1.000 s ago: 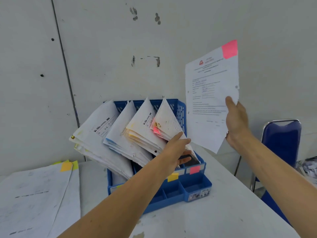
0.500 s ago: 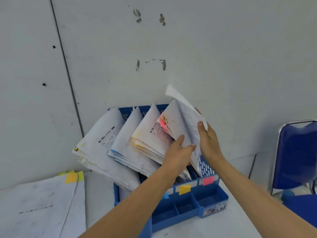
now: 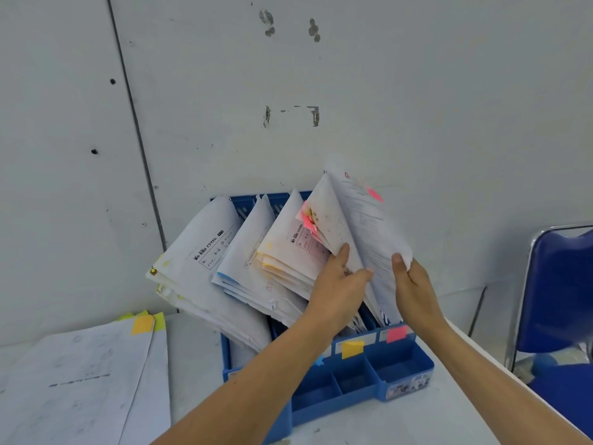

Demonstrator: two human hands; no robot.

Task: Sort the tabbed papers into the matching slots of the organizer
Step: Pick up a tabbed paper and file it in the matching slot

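Two hands at the organizer's (image 3: 401,377) pink-labelled slot: the left hand (image 3: 337,284) grips the bundle (image 3: 327,226) aside, and the right hand (image 3: 414,290) pinches the pink-tabbed sheet (image 3: 369,226), partly inside. Pushed askew, the limp sheet could buckle or snag.

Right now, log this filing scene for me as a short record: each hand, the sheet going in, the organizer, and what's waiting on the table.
Left hand: grips the pink-tabbed bundle in the rightmost slot, tilting it left
Right hand: pinches the pink-tabbed sheet, its lower edge down in that slot, right of the bundle
Organizer: blue, four leaning bundles, pink label below the rightmost slot
Unsorted pile: flat on the table, far left, yellow and green tabs
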